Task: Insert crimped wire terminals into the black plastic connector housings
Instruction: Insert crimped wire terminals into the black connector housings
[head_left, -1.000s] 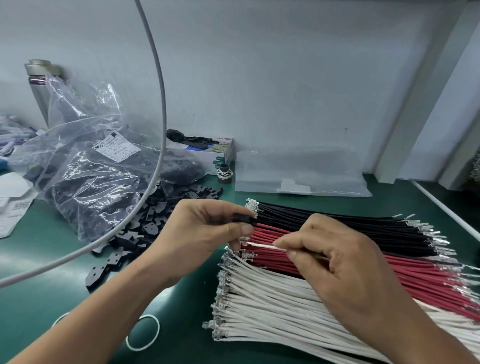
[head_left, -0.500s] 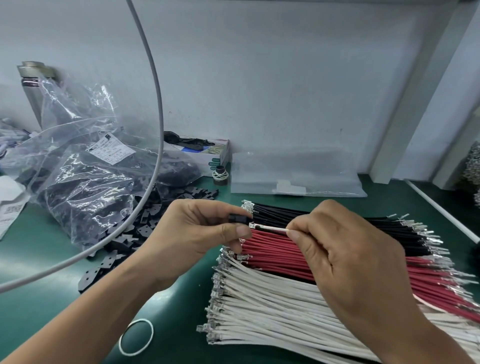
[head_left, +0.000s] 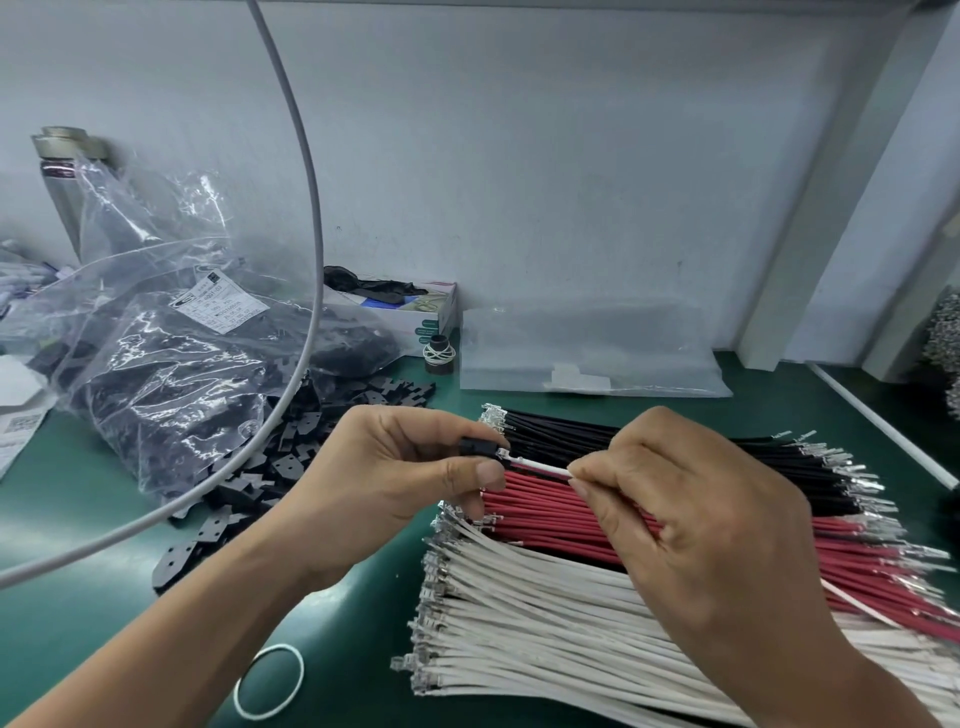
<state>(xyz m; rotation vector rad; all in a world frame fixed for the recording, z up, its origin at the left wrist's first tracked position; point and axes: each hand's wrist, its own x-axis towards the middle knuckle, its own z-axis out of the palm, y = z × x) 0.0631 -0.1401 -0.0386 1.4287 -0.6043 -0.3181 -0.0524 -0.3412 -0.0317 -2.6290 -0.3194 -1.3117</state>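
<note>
A person's left hand (head_left: 395, 483) is pinching a small black connector housing (head_left: 475, 447) between thumb and curled fingers, while the right hand (head_left: 691, 525) is gripping a white wire (head_left: 540, 466) between thumb and forefinger at 3 o'clock of the housing. Half a second earlier the wire's metal terminal (head_left: 503, 455) was hanging just short of the housing; it is now meeting the housing's open end, though how far in it is sitting cannot be told. A second ago the same wire was being held lower, over the red bundle.

Both hands are working above a green bench mat (head_left: 93, 587). Under the right hand, three bundles are lying side by side: black wires (head_left: 675, 452) at 12 o'clock, red wires (head_left: 561, 519) between, and white wires (head_left: 519, 623) at 6 o'clock, all with crimped ends pointing toward 9 o'clock.

At 9 o'clock of the hands, loose black housings (head_left: 291, 457) are spilling from a clear plastic bag (head_left: 156, 374) bearing a white label. A grey cable (head_left: 306, 208) is arcing across the bag. A white rubber band (head_left: 268, 680) is lying on the mat at 7 o'clock. Against the pale wall (head_left: 571, 182) at 12 o'clock are sitting a small cardboard box (head_left: 431, 317), a black spool (head_left: 439, 353) and a flat clear bag (head_left: 587, 353).
</note>
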